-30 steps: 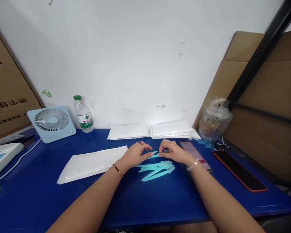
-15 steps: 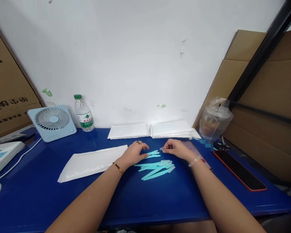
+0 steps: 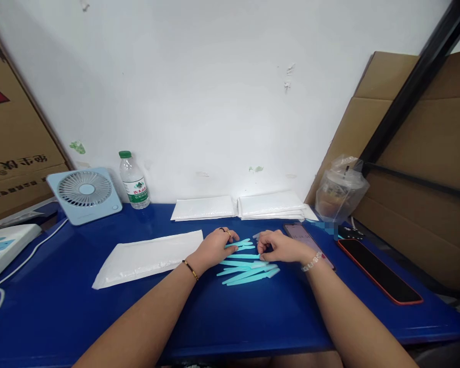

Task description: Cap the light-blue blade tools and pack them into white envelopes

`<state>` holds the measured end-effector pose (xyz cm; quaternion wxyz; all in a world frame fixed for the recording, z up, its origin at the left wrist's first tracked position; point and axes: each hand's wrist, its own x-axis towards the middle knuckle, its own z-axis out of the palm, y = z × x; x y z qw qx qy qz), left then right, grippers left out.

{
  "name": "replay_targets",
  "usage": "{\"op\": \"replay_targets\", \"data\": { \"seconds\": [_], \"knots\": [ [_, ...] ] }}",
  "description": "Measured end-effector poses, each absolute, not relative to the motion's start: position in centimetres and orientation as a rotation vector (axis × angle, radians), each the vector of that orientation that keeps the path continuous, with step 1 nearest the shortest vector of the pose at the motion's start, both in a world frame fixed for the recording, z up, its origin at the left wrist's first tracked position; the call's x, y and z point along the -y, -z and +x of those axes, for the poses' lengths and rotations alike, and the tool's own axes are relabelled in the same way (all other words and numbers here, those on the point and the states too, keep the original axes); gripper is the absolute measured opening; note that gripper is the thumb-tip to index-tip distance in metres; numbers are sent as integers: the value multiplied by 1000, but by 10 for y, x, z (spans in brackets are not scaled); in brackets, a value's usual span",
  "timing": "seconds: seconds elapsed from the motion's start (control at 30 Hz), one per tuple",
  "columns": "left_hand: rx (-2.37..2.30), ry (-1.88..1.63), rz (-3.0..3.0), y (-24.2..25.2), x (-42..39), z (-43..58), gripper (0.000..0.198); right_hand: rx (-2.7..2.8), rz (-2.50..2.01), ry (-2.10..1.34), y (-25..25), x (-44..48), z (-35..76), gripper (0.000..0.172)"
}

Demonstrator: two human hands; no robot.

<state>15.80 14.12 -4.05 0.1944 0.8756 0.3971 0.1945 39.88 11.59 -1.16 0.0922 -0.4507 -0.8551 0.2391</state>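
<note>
Several slim turquoise eyebrow razors with pale caps at their right ends lie loosely grouped on the blue table. My right hand pinches the capped right end of one eyebrow razor, which lies roughly level above the lower group. A small translucent piece lies by its fingers. My left hand rests at the left ends of the upper razors, thumb and index finger apart. Its fingertips partly cover those razors, and whether they press on them is unclear.
A white padded mailer lies to the left, and stacked white mailers sit along the wall. Behind the left mailer are a blue fan and a water bottle. Phones and a bagged drink cup occupy the right side.
My right hand has moved slightly toward me and now has a razor's capped end between its fingers. One razor lies apart above the lower group. My left hand has barely shifted.
</note>
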Motion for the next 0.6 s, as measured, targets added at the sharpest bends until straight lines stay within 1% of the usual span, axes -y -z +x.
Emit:
{"op": "replay_targets", "data": {
  "seconds": [0.13, 0.2, 0.37, 0.5, 0.6],
  "knots": [
    [-1021, -532, 2483, 34, -134, 162, 27, 2490, -1326, -694, 12, -115, 396, 12],
    [-1006, -488, 2507, 31, -132, 165, 23, 2446, -1307, -661, 11, -115, 395, 14],
    [-1136, -507, 2487, 27, -135, 169, 18, 2355, -1289, -622, 11, -118, 397, 14],
    [-1220, -494, 2424, 28, -140, 159, 21, 2265, -1326, -687, 20, -128, 412, 12],
    [-1204, -491, 2396, 33, -143, 151, 24, 2186, -1409, -737, 25, -132, 421, 14]
  ]
}}
